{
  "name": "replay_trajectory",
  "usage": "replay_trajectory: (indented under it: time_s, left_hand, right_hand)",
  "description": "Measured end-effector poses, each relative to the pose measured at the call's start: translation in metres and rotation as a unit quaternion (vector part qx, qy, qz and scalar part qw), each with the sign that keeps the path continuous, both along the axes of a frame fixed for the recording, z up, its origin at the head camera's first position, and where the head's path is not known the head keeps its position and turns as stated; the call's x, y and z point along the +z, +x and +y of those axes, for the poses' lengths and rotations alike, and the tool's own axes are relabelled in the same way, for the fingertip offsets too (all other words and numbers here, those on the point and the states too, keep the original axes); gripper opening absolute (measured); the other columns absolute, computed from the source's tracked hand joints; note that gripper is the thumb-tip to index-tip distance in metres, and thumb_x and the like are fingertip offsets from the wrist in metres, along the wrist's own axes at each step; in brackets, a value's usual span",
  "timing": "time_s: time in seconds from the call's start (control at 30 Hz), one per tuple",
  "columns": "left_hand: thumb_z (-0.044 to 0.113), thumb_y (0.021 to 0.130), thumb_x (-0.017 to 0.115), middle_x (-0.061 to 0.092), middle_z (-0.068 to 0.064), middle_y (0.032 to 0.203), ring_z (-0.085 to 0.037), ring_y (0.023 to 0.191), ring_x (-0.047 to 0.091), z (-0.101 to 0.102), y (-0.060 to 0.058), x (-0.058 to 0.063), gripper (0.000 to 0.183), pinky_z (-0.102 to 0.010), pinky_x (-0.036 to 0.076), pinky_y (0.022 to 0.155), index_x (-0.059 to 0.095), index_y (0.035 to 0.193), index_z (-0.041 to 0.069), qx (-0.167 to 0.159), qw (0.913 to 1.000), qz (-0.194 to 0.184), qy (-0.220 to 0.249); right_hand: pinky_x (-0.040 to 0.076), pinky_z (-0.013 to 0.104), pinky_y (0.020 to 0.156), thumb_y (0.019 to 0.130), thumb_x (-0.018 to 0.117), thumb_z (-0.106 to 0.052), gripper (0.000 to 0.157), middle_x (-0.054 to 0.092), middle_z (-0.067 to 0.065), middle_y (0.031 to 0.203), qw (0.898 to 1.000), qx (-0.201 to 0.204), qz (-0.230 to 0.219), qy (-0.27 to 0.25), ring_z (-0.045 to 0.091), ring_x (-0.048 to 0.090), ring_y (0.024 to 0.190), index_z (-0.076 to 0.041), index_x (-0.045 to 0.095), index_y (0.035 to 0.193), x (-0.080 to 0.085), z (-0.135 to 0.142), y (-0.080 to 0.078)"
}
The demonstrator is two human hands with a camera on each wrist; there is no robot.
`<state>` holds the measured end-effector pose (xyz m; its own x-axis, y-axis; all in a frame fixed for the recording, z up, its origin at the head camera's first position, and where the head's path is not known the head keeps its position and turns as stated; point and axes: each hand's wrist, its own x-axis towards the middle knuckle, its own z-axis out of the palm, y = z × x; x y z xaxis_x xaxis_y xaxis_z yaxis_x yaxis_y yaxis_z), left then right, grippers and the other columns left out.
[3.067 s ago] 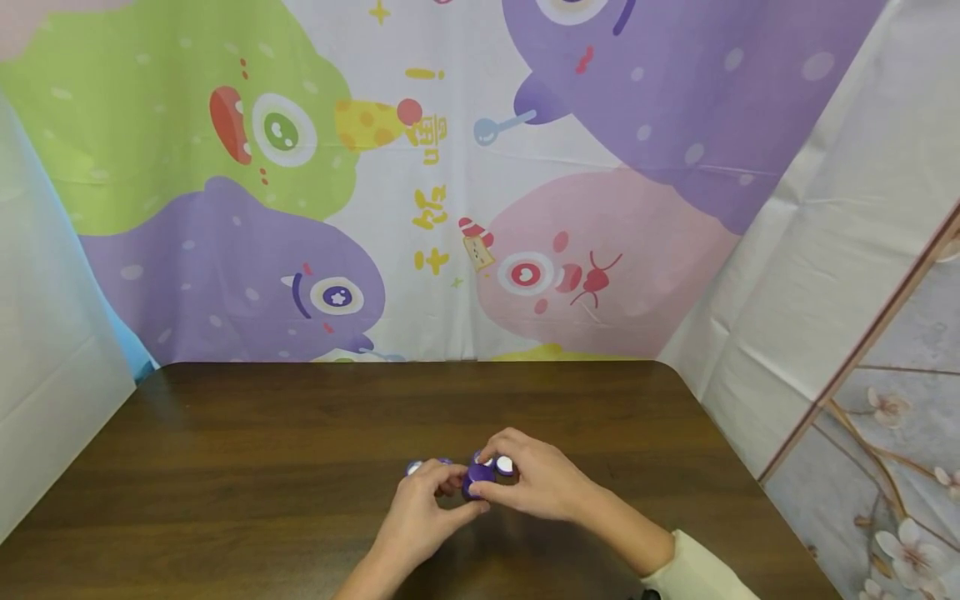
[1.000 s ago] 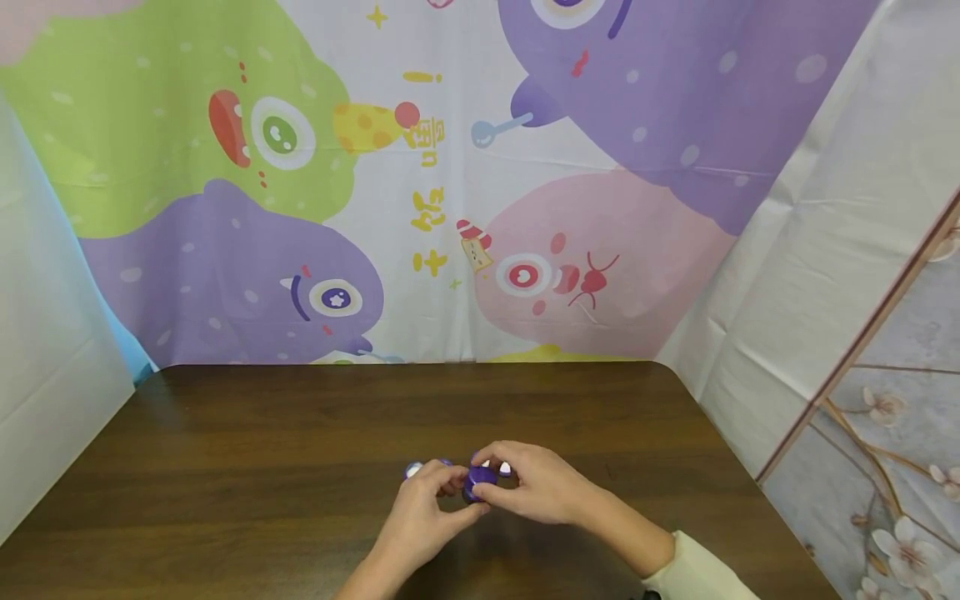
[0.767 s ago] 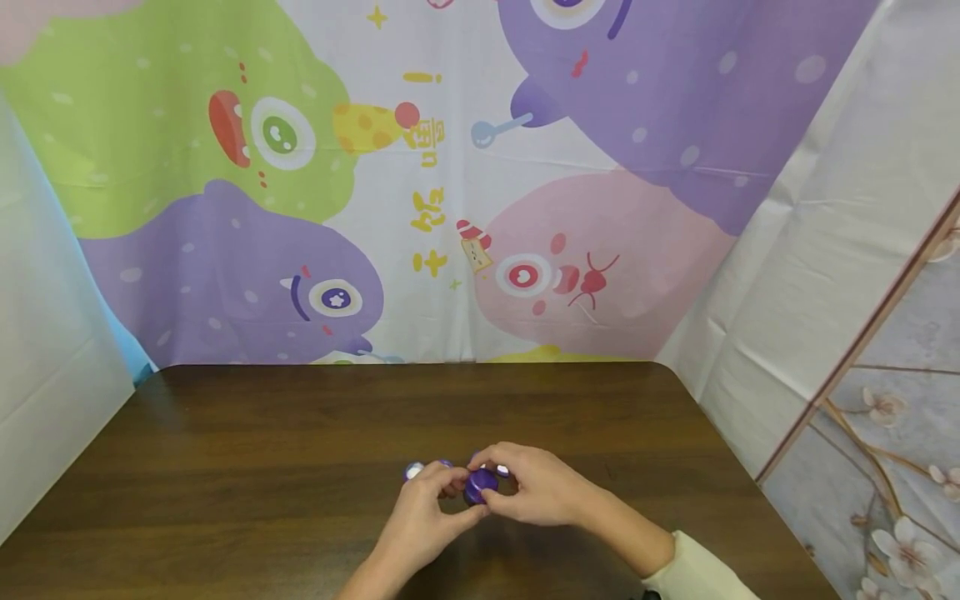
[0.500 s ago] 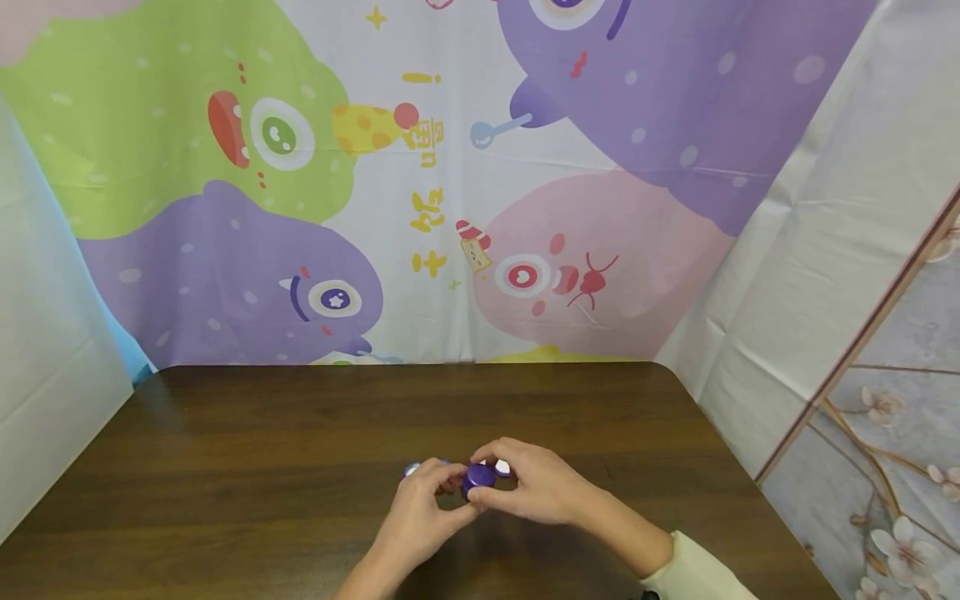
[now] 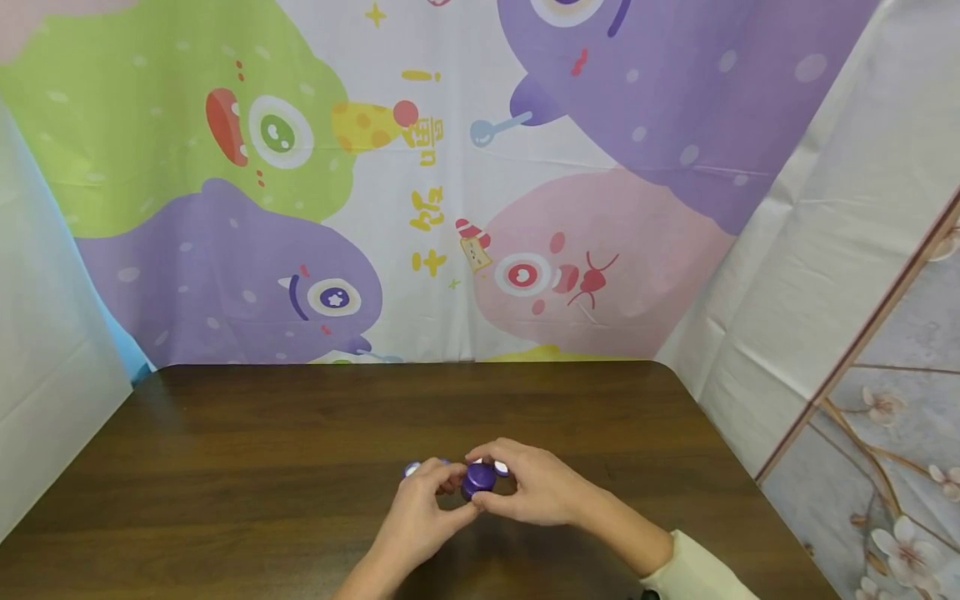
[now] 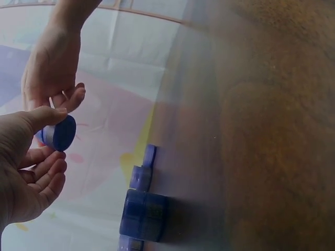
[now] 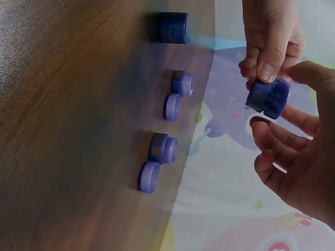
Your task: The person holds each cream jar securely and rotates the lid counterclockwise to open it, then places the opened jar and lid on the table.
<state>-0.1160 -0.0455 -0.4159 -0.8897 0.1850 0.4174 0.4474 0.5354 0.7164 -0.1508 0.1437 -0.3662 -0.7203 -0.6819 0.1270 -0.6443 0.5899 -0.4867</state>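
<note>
Between the two hands, above the table, is a small purple cream jar (image 5: 478, 481) with its lid on. Its base is pinched by the left hand's (image 5: 422, 510) thumb and fingers. The right hand (image 5: 542, 485) holds the lid from the other side with thumb and index finger, its other fingers spread in the right wrist view. In the left wrist view the jar (image 6: 62, 133) shows its flat round end. Behind the hands on the table stand an open jar (image 7: 163, 148) with a loose lid (image 7: 149, 177), and another open jar (image 7: 182, 83) beside its lid (image 7: 172, 107).
A larger dark blue jar (image 7: 174, 27) stands in line with the small ones. They all sit on a dark wooden table (image 5: 262, 467). A cartoon-printed cloth (image 5: 420, 317) hangs behind the table's far edge, and white cloth panels (image 5: 795, 275) flank it.
The right thumb and fingers have shifted round the lid and back, and the jar's tilt has varied slightly. The left hand has stayed almost still, holding the jar.
</note>
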Motion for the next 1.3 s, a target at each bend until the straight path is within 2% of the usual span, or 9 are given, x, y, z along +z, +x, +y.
replay_trajectory:
  time_s: [0.13,0.27,0.4,0.63,0.8,0.93,1.07,1.17,1.3]
  left_hand:
    - [0.023,0.073,0.079,0.059,0.007,0.083,-0.007,0.079,0.058,-0.0004,-0.0001,0.0005,0.031,-0.026,0.054,0.074,0.068,0.097,0.007,-0.002,1.0,-0.005,0.0]
    - [0.025,0.074,0.079,0.058,0.008,0.084,-0.005,0.079,0.057,-0.0008,0.0,-0.0008,0.033,-0.03,0.054,0.075,0.068,0.099,0.006,-0.012,0.9999,-0.009,-0.004]
    - [0.022,0.073,0.079,0.058,0.007,0.084,-0.006,0.079,0.057,-0.0008,0.0003,-0.0021,0.034,-0.028,0.054,0.075,0.068,0.1,0.006,-0.013,0.9999,-0.008,-0.004]
    - [0.024,0.074,0.078,0.059,0.005,0.085,-0.016,0.081,0.06,-0.0009,0.0007,-0.0017,0.033,-0.03,0.054,0.075,0.067,0.099,0.006,-0.011,0.9999,-0.007,0.002]
    - [0.027,0.074,0.078,0.058,0.007,0.085,-0.01,0.081,0.059,-0.0012,0.0008,-0.0019,0.034,-0.031,0.055,0.076,0.067,0.1,0.006,-0.013,0.9999,-0.008,-0.001]
    - [0.022,0.073,0.079,0.058,0.008,0.084,-0.011,0.081,0.059,-0.0008,0.0009,-0.0024,0.032,-0.03,0.055,0.076,0.068,0.099,0.007,-0.014,0.9998,-0.01,0.004]
    - [0.019,0.072,0.079,0.058,0.006,0.084,-0.009,0.079,0.058,-0.0001,0.0,-0.0028,0.031,-0.029,0.055,0.074,0.068,0.099,0.006,-0.007,1.0,-0.002,0.004]
    - [0.022,0.073,0.079,0.058,0.006,0.084,-0.006,0.079,0.056,0.0,-0.0003,-0.0027,0.031,-0.028,0.054,0.074,0.068,0.098,0.007,-0.003,1.0,0.0,-0.001]
    - [0.027,0.073,0.079,0.058,0.008,0.084,-0.009,0.08,0.057,-0.0004,0.001,-0.0026,0.031,-0.027,0.053,0.074,0.068,0.097,0.01,-0.002,1.0,-0.008,0.0]
  right_hand:
    - [0.048,0.016,0.069,0.087,0.061,-0.046,0.04,0.062,-0.007,0.106,1.0,-0.016,0.002,-0.01,0.002,0.055,0.085,-0.018,0.059,0.116,-0.0005,0.0007,-0.0006]
    - [0.048,0.016,0.07,0.087,0.065,-0.033,0.034,0.062,-0.007,0.105,1.0,-0.001,0.009,-0.002,0.005,0.056,0.085,-0.017,0.06,0.116,-0.0004,0.0012,-0.0011]
    - [0.047,0.016,0.069,0.084,0.065,-0.025,0.038,0.06,-0.007,0.11,1.0,0.014,0.003,0.006,0.002,0.053,0.08,-0.017,0.057,0.121,-0.0003,0.0014,-0.0009]
    - [0.049,0.016,0.069,0.087,0.061,-0.048,0.045,0.061,-0.008,0.105,1.0,-0.011,-0.005,-0.024,0.005,0.057,0.083,-0.018,0.058,0.12,0.0008,-0.0003,-0.0013]
    - [0.047,0.015,0.066,0.086,0.065,-0.036,0.035,0.063,-0.007,0.097,1.0,-0.004,0.005,-0.008,0.002,0.055,0.076,-0.016,0.06,0.115,0.0013,0.0003,-0.0021]
    - [0.046,0.014,0.066,0.084,0.066,-0.028,0.038,0.062,-0.007,0.107,1.0,0.007,0.002,0.006,0.006,0.056,0.078,-0.018,0.058,0.12,0.0006,0.0012,-0.0014]
    - [0.047,0.016,0.067,0.086,0.064,-0.038,0.043,0.06,-0.007,0.114,1.0,0.004,0.003,0.001,0.007,0.057,0.084,-0.019,0.055,0.124,0.0,0.0007,-0.0011]
    - [0.049,0.017,0.07,0.087,0.061,-0.046,0.045,0.061,-0.008,0.11,1.0,-0.006,-0.002,-0.008,0.005,0.057,0.09,-0.019,0.056,0.123,-0.0001,0.0002,-0.0011]
    - [0.049,0.016,0.071,0.089,0.061,-0.039,0.036,0.062,-0.009,0.104,1.0,-0.008,-0.002,-0.003,0.005,0.058,0.087,-0.018,0.059,0.119,0.0005,0.0001,-0.001]
